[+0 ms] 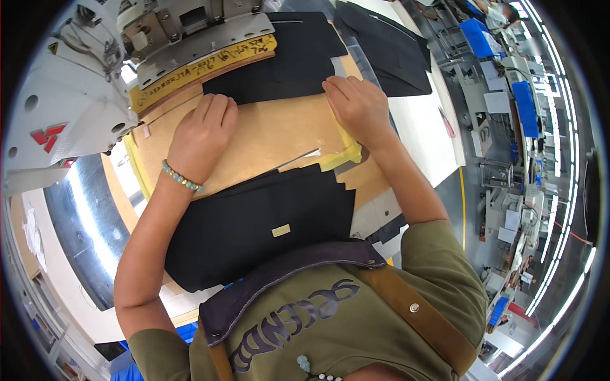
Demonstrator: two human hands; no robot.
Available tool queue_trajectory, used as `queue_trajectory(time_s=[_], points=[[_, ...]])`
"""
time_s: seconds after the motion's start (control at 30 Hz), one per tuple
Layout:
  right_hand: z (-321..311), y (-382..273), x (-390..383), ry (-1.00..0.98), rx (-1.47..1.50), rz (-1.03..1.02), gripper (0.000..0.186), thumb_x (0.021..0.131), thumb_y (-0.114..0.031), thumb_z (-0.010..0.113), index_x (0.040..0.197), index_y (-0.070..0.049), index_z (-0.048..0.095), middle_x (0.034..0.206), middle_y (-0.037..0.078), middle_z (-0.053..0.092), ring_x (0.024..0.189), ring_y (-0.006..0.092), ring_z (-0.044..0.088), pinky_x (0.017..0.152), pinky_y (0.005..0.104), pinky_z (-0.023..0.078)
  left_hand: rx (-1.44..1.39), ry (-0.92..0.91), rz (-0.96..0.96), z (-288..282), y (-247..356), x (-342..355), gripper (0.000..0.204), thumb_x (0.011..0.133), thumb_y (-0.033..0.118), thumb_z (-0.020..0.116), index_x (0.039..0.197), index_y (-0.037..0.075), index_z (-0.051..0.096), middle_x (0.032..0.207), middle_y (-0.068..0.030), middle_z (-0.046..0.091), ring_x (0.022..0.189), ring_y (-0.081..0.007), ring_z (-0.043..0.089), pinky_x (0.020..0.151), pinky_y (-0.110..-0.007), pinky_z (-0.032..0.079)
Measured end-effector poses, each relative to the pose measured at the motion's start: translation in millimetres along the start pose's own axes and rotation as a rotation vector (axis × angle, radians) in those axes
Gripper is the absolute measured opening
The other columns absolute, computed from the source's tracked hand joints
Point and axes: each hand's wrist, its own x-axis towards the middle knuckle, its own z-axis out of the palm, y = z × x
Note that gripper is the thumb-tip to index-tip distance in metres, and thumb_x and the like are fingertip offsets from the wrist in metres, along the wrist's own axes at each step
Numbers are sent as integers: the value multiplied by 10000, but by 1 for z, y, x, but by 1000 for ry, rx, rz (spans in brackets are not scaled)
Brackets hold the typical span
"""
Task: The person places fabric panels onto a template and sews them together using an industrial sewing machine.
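Observation:
A black fabric panel [279, 79] lies on a tan board [273, 127], its far left part under a yellow strip [210, 70] of the machine. At the panel's near left corner, my left hand [202, 130] has its fingers curled on the edge. My right hand [359, 109] grips the near right corner, fingers bent and pressed together. The thumbs are mostly hidden. Closer to my body lies a stack of black fabric pieces [254, 219], with a small pale yellow label [281, 230] on top.
A large grey-white machine [63, 108] stands at the left, its metal clamp plate [203, 47] reaching over the board. More black fabric pieces [387, 54] sit on the white table [438, 114] at the far right. Beyond are workbenches, blue bins [524, 108] and another person [499, 16].

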Motion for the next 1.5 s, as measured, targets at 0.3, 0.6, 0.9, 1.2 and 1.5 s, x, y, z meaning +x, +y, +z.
queue_trajectory(time_s=[0.3,0.6,0.9,1.2,1.5], points=[[24,-14,35,33,149,-32,187,882,-47,735,1066,-24,759,1114,74,767,895,240,754,737,352,603,111,4,-20,-19,-17,-30,172,842,-1,723,1012,-24,713,999,-109,667,1018,-259,722,785,-317,633],[25,-34,43,-32,348,40,173,923,-8,730,1092,27,750,1193,135,766,1058,302,765,883,379,635,146,3,-98,-29,-25,-57,172,862,0,739,1027,-46,733,1031,-124,689,1092,-276,734,858,-323,649],[27,-46,53,8,432,13,146,962,-21,720,1092,41,744,1186,140,767,1051,316,765,865,376,641,140,-14,-197,-39,-29,-76,232,842,8,719,1069,-35,731,1081,-129,708,1137,-287,732,924,-335,640],[27,-45,55,20,310,31,141,916,-13,747,1054,11,766,1139,128,772,1020,293,770,850,368,640,35,-19,-235,-30,-29,-74,301,823,-14,691,1116,-45,749,1139,-148,742,1127,-316,745,943,-377,638],[39,-41,63,38,347,13,166,888,-7,745,1052,17,764,1148,122,781,1003,283,773,827,363,639,47,-48,-280,-34,-30,-76,299,826,-8,701,1117,-32,760,1145,-144,750,1124,-312,746,941,-372,639]])
